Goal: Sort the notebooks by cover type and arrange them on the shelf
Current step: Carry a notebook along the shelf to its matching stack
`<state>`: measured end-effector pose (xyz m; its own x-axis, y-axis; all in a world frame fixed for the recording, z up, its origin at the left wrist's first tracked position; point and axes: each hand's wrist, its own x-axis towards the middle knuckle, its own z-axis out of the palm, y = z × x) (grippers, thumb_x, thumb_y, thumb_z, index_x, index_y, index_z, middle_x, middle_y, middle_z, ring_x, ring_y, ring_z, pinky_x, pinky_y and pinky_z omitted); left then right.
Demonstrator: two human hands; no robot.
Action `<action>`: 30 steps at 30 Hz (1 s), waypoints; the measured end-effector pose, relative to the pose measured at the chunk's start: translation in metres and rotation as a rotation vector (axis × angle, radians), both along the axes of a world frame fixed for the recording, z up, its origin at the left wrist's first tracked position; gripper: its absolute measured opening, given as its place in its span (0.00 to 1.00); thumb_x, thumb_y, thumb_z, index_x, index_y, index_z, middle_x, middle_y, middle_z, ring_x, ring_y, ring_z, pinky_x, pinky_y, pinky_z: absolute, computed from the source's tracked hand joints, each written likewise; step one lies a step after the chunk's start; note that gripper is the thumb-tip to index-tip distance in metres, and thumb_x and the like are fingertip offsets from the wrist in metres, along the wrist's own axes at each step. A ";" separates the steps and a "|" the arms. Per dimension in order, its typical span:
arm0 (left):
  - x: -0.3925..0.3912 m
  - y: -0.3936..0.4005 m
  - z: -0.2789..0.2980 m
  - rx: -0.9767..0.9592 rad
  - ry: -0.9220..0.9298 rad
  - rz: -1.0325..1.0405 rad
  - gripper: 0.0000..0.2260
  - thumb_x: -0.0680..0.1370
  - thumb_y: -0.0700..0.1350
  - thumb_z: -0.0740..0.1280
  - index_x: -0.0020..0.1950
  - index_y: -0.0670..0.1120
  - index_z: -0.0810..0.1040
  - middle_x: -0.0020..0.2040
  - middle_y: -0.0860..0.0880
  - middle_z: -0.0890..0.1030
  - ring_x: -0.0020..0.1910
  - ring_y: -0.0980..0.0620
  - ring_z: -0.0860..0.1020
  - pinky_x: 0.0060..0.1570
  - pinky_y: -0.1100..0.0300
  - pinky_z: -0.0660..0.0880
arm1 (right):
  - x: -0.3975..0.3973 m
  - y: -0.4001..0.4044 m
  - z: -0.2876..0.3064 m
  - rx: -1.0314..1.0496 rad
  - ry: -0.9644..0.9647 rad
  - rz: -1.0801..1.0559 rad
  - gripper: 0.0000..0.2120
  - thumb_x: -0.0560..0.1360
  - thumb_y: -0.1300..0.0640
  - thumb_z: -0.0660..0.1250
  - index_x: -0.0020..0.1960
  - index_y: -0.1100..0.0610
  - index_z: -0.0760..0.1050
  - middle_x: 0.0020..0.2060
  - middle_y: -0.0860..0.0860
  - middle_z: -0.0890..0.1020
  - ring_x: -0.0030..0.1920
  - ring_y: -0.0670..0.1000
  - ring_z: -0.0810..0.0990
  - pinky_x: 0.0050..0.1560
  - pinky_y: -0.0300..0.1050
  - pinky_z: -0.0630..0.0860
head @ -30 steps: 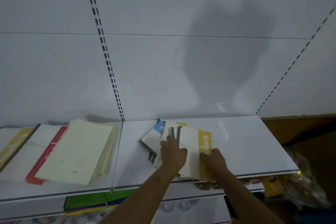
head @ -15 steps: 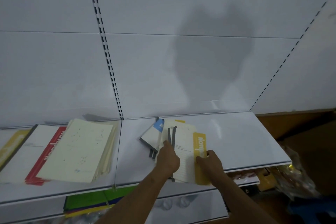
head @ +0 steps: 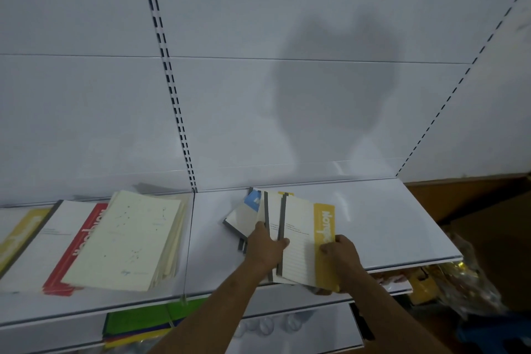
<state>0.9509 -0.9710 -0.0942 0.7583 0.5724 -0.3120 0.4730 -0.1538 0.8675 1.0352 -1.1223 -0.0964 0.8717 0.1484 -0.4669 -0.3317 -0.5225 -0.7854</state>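
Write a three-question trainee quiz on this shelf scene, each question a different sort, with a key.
1. True or false: the right hand holds the yellow-band notebook.
2. Multiple choice: the cream stack lies A) left of the shelf divider, B) right of it, C) on the floor.
3. Fill in: the notebook farthest back in the fanned pile has a ____ corner.

Key: 1 true; 2 A; 3 blue.
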 end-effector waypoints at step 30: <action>-0.315 0.076 0.088 -0.026 -0.485 1.114 0.07 0.79 0.40 0.63 0.54 0.51 0.74 0.55 0.46 0.80 0.53 0.46 0.79 0.58 0.44 0.76 | -0.256 0.254 0.101 0.529 -0.041 1.035 0.12 0.68 0.58 0.59 0.49 0.55 0.76 0.42 0.54 0.80 0.41 0.54 0.77 0.39 0.43 0.70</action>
